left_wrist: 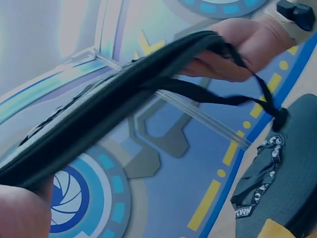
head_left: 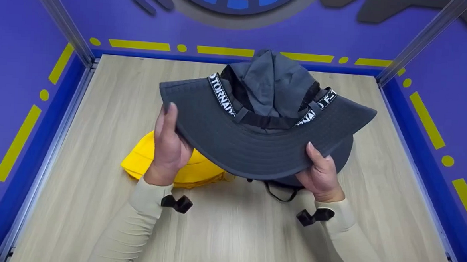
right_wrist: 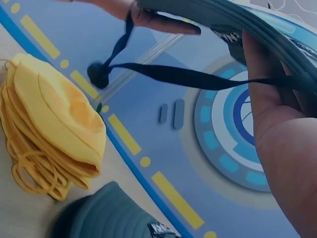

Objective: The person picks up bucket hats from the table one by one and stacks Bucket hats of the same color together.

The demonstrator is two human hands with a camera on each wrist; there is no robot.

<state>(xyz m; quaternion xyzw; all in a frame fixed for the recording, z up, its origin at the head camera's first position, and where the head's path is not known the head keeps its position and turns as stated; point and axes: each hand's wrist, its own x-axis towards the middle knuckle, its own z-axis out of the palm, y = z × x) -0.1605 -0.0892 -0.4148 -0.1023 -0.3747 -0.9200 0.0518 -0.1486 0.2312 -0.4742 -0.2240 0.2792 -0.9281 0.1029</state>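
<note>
A dark grey wide-brimmed sun hat [head_left: 248, 151] is held up above the table, its crown tilted away and a lettered band around the crown. My left hand [head_left: 169, 147] pinches the left edge of the brim, thumb on top. On the brim's lower right, my right hand [head_left: 322, 173] grips with the thumb above and fingers hidden beneath. A black chin strap [right_wrist: 173, 77] with a toggle hangs under the brim. Below my left hand lies a folded yellow hat [right_wrist: 59, 109] with a cord. Another dark grey hat [left_wrist: 297, 163] rests on the table, partly covered by the held one.
The light wood-grain table [head_left: 228, 234] has blue-purple panels [head_left: 206, 33] with yellow markings around its back and sides. Metal posts [head_left: 59, 18] stand at the back corners. Black wrist mounts [head_left: 177, 203] sit on both sleeves.
</note>
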